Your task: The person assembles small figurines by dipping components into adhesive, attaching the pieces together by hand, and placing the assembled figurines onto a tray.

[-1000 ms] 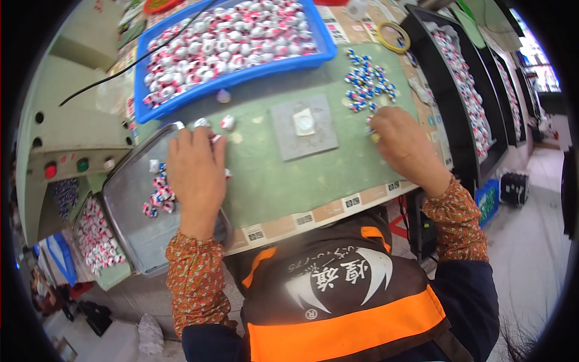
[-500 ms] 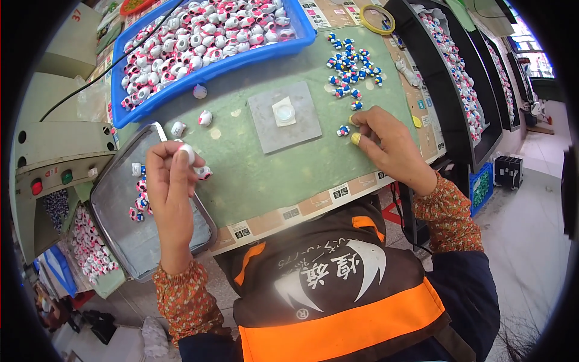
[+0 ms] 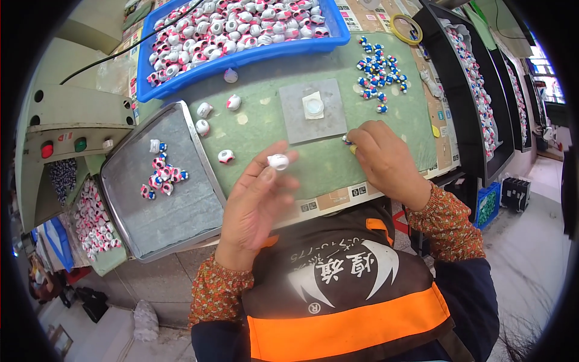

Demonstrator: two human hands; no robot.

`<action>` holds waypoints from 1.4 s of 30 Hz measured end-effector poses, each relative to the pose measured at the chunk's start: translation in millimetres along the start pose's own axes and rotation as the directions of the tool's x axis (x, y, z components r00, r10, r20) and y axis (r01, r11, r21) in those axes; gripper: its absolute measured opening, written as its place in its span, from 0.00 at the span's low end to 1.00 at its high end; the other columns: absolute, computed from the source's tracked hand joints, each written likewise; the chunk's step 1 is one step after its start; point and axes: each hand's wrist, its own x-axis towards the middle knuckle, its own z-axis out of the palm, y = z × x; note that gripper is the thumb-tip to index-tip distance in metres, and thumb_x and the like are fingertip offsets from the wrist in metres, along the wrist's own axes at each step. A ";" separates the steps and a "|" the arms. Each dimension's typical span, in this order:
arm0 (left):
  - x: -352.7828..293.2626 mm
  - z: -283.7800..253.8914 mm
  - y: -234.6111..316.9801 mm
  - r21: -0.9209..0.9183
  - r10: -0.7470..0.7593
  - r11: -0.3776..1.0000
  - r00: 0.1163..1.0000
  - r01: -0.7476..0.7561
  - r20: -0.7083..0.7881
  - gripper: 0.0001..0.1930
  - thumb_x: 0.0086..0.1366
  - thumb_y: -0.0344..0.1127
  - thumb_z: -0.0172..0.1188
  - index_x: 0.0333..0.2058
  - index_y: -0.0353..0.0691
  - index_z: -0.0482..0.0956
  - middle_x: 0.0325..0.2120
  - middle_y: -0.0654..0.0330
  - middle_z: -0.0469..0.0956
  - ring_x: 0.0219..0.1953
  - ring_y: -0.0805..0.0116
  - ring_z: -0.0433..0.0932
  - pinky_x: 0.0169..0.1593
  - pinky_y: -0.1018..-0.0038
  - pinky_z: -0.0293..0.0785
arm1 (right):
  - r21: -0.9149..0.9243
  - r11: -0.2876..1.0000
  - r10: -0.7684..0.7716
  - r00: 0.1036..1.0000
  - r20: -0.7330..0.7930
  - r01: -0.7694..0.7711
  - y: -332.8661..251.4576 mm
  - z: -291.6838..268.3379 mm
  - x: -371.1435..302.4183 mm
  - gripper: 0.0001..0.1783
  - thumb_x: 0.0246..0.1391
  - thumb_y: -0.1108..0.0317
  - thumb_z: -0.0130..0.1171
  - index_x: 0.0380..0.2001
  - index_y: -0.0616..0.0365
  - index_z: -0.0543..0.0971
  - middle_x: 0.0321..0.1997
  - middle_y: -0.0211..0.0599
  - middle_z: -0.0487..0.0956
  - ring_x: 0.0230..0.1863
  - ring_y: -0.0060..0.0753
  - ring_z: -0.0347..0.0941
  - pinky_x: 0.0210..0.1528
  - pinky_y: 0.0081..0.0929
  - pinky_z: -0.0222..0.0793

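Between thumb and fingers, my left hand (image 3: 246, 208) holds a small white toy head (image 3: 278, 161) over the near edge of the green mat (image 3: 259, 136). My right hand (image 3: 386, 163), yellow covers on its fingertips, pinches a small blue-and-white toy body (image 3: 347, 140), mostly hidden by the fingers. Several similar blue bodies (image 3: 380, 69) lie scattered at the mat's far right. Loose white-and-pink toy heads (image 3: 225, 157) rest left of centre. A grey square plate (image 3: 289, 117) carries a pale round piece (image 3: 313, 107) in the middle.
A blue bin (image 3: 241, 58) heaped with white-and-pink heads stands at the back. On the left, a metal tray (image 3: 175, 226) bears several figures (image 3: 161, 175) with heads and blue bodies. Black trays (image 3: 449, 90) line the right, near a yellow tape roll (image 3: 406, 29). A control box (image 3: 78, 130) stands far left.
My left hand has carried the white head from beside the tray toward the middle. My right hand has closed on the blue body and lifted it nearer me. The view has shifted.
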 end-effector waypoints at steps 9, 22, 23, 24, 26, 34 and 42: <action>3.1 -12.6 -19.4 0.027 -0.009 1.000 1.000 0.008 0.013 0.19 0.77 0.42 0.48 0.58 0.35 0.70 0.39 0.61 0.75 0.33 0.75 0.74 0.33 0.81 0.72 | 0.219 0.975 0.001 0.996 0.090 -0.021 8.7 -3.5 9.4 0.18 0.48 0.83 0.61 0.44 0.61 0.76 0.39 0.44 0.75 0.41 0.50 0.74 0.42 0.40 0.71; 5.0 -8.3 -25.7 0.121 0.011 0.992 0.999 -0.015 0.032 0.18 0.77 0.44 0.49 0.57 0.40 0.69 0.36 0.63 0.72 0.34 0.76 0.74 0.33 0.80 0.71 | 0.065 0.983 -0.180 0.978 0.107 0.174 7.9 -0.9 14.5 0.14 0.47 0.77 0.59 0.40 0.61 0.76 0.39 0.43 0.73 0.41 0.45 0.73 0.41 0.38 0.73; 5.0 -9.0 -26.0 0.119 0.013 0.993 0.999 -0.016 0.029 0.18 0.77 0.44 0.49 0.57 0.40 0.69 0.36 0.63 0.72 0.34 0.76 0.74 0.33 0.80 0.71 | 0.067 0.982 -0.183 0.977 0.109 0.176 5.1 -1.1 14.3 0.14 0.47 0.77 0.59 0.40 0.61 0.76 0.39 0.43 0.73 0.41 0.45 0.73 0.41 0.38 0.73; 5.7 -10.4 -26.9 0.090 0.017 0.996 0.999 -0.022 0.052 0.18 0.77 0.43 0.49 0.57 0.40 0.68 0.36 0.63 0.73 0.34 0.75 0.74 0.34 0.80 0.72 | 0.011 0.983 -0.182 0.977 0.112 0.182 2.1 -0.7 14.3 0.15 0.46 0.77 0.57 0.41 0.62 0.76 0.39 0.43 0.73 0.41 0.45 0.73 0.41 0.37 0.73; 5.3 -9.8 -27.4 0.059 0.025 0.998 0.997 -0.029 0.073 0.18 0.77 0.43 0.49 0.57 0.40 0.68 0.36 0.63 0.73 0.34 0.75 0.75 0.34 0.80 0.73 | -0.045 0.981 -0.185 0.976 0.115 0.191 -1.0 0.0 13.7 0.17 0.45 0.77 0.56 0.42 0.62 0.75 0.40 0.43 0.73 0.41 0.45 0.73 0.41 0.37 0.73; 8.1 -7.8 -30.2 0.062 0.023 0.998 0.999 -0.025 0.040 0.17 0.77 0.43 0.49 0.57 0.39 0.68 0.37 0.63 0.72 0.35 0.75 0.75 0.36 0.79 0.74 | 0.217 0.975 -0.055 0.998 0.027 0.048 6.4 -6.0 17.0 0.15 0.50 0.82 0.57 0.44 0.63 0.75 0.39 0.44 0.76 0.41 0.47 0.74 0.42 0.34 0.72; 16.3 -3.2 -37.6 0.113 0.087 0.989 0.995 -0.093 0.055 0.17 0.77 0.45 0.48 0.55 0.40 0.68 0.34 0.66 0.68 0.31 0.77 0.70 0.32 0.80 0.68 | 0.434 0.882 0.181 0.982 0.055 -0.186 12.8 -7.5 58.1 0.10 0.57 0.78 0.58 0.43 0.64 0.76 0.37 0.47 0.77 0.39 0.50 0.75 0.43 0.37 0.71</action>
